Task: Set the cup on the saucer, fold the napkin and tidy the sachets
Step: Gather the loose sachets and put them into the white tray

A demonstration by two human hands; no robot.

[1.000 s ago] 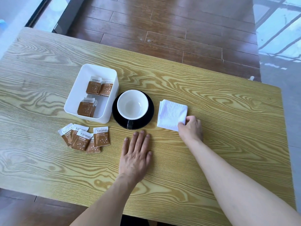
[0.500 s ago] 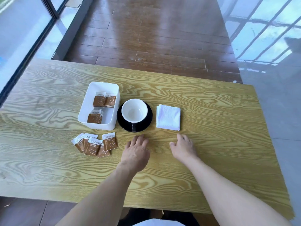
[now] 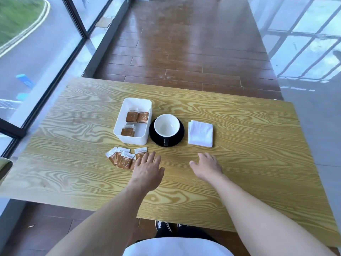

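A cup (image 3: pixel 166 126), white inside, stands on a black saucer (image 3: pixel 180 135) at the table's middle. To its right lies a folded white napkin (image 3: pixel 200 133). A white box (image 3: pixel 134 140) left of the saucer holds several brown sachets (image 3: pixel 137 116). More brown sachets (image 3: pixel 122 158) lie loose on the table in front of the box. My left hand (image 3: pixel 147 169) is flat over the table, fingers spread, its fingertips over the rightmost loose sachet. Empty and with fingers apart, my right hand (image 3: pixel 207 166) hovers in front of the napkin, apart from it.
The yellow wood-grain table (image 3: pixel 249 163) stands beside a glass wall on the left. Brown floorboards run beyond its far edge. My shoes show under the near edge.
My right hand has let go of the napkin and drawn back toward me. My left hand has slid left toward the loose sachets. The camera has pulled back and tilted up.
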